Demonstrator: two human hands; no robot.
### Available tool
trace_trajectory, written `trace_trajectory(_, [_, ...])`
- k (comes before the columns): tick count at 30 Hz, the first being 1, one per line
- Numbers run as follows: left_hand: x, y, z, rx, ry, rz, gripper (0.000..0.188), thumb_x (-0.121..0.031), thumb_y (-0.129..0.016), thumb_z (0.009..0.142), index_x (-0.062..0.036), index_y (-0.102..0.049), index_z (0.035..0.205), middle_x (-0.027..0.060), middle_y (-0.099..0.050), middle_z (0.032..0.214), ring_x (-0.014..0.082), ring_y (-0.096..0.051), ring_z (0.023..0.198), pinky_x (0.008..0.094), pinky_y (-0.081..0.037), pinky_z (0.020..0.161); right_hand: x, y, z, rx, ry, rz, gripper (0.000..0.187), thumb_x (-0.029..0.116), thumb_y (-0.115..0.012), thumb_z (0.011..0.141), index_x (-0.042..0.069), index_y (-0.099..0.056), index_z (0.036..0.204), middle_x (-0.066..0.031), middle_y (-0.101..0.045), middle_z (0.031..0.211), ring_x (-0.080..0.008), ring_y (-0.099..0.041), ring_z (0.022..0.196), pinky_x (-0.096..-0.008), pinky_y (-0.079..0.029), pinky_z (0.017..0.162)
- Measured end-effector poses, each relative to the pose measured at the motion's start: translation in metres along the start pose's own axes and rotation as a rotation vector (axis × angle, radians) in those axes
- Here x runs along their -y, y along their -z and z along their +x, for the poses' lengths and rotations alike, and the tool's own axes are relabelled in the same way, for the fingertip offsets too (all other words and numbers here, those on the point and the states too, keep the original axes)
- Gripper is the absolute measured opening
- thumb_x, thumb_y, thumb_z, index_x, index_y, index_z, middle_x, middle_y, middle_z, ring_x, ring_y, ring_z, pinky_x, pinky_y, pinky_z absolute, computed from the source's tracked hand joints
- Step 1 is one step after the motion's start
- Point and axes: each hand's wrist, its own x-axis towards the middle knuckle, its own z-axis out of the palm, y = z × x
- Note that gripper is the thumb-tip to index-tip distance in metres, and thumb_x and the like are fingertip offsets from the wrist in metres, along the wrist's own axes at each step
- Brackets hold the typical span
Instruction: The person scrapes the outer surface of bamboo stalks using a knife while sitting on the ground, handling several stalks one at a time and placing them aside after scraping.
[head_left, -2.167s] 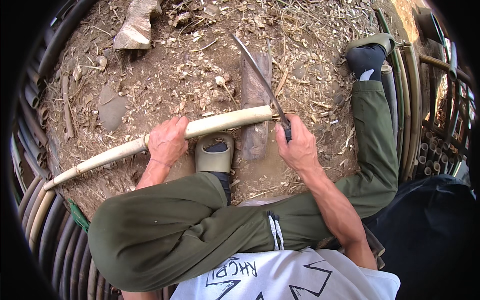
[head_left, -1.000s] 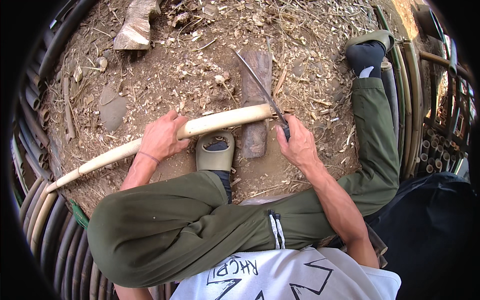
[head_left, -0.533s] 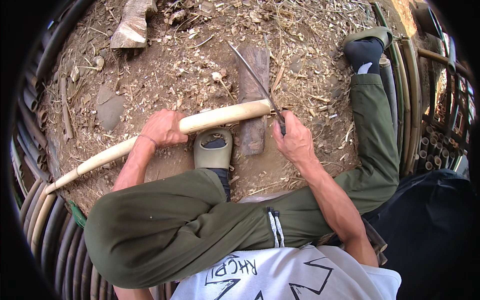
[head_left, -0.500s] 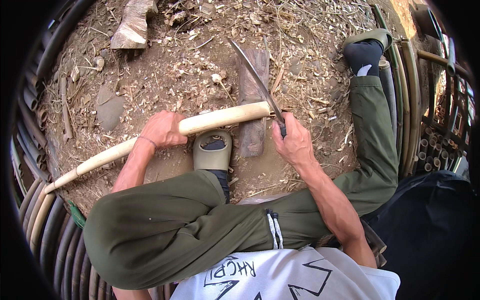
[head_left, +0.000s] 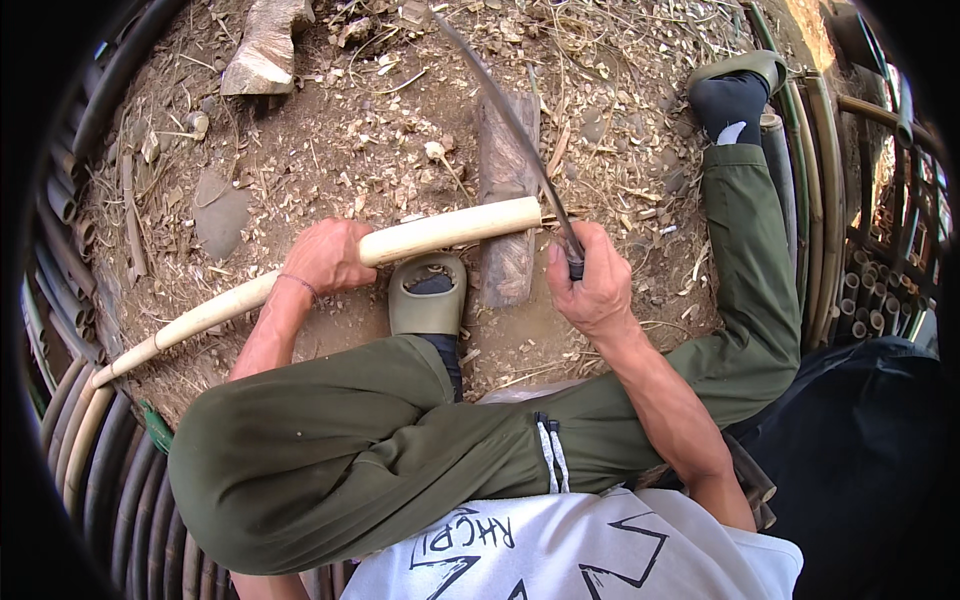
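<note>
A pale, peeled bamboo pole runs from the lower left towards the middle, its near-right end lying over a wooden block. My left hand is wrapped round the pole a little way back from that end. My right hand grips the dark handle of a machete, whose long, curved blade points up and to the left. The blade passes just beyond the pole's cut end; whether they touch I cannot tell.
Wood chips and shavings litter the dirt floor. A split log lies at the far left. Bamboo poles line the left side, with more poles and stacked cut bamboo at the right. A flat stone sits beyond my left hand.
The machete's tip has swung farther up and left, and my right hand has shifted slightly right. My left hand and the bamboo pole have hardly moved.
</note>
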Motion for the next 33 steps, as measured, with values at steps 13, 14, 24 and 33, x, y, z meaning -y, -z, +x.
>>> trace_trajectory(13, [-0.002, -0.022, -0.014, -0.242, -0.036, 0.140, 0.039, -0.020, -0.082, 0.068, -0.0095, -0.062, 0.099, 0.0088, -0.064, 0.095, 0.0330, -0.068, 0.086, 0.0453, -0.056, 0.075, -0.020, -0.011, -0.001, 0.332, -0.229, -0.317, 0.023, 0.014, -0.066, 0.091, 0.003, -0.056, 0.109, -0.0223, -0.063, 0.084, -0.0382, -0.067, 0.068, -0.0449, -0.053, 0.056])
trace_trajectory(14, [-0.004, -0.021, -0.013, -0.243, -0.025, 0.149, 0.040, -0.020, -0.083, 0.069, -0.0096, -0.062, 0.101, 0.0090, -0.065, 0.097, 0.0330, -0.069, 0.086, 0.0452, -0.056, 0.075, -0.027, -0.010, 0.000, 0.287, -0.159, -0.287, 0.022, 0.013, -0.066, 0.091, 0.003, -0.057, 0.108, -0.0213, -0.063, 0.082, -0.0379, -0.066, 0.066, -0.0459, -0.052, 0.054])
trace_trajectory(24, [-0.007, -0.034, -0.020, -0.446, -0.051, 0.190, 0.032, -0.012, -0.079, 0.069, -0.0100, -0.059, 0.094, 0.0075, -0.060, 0.091, 0.0306, -0.067, 0.085, 0.0423, -0.055, 0.072, -0.017, -0.005, -0.006, 0.143, -0.118, -0.130, 0.017, 0.010, -0.067, 0.089, 0.001, -0.057, 0.100, -0.0173, -0.062, 0.081, -0.0358, -0.064, 0.063, -0.0416, -0.052, 0.054])
trace_trajectory(33, [-0.005, -0.047, -0.019, -0.618, -0.097, 0.262, 0.023, -0.007, -0.071, 0.070, -0.0114, -0.056, 0.088, 0.0053, -0.056, 0.086, 0.0256, -0.064, 0.082, 0.0396, -0.051, 0.069, -0.017, -0.005, -0.003, 0.330, -0.251, -0.281, 0.015, 0.013, -0.064, 0.091, 0.003, -0.056, 0.099, -0.0225, -0.063, 0.083, -0.0426, -0.065, 0.068, -0.0484, -0.051, 0.056])
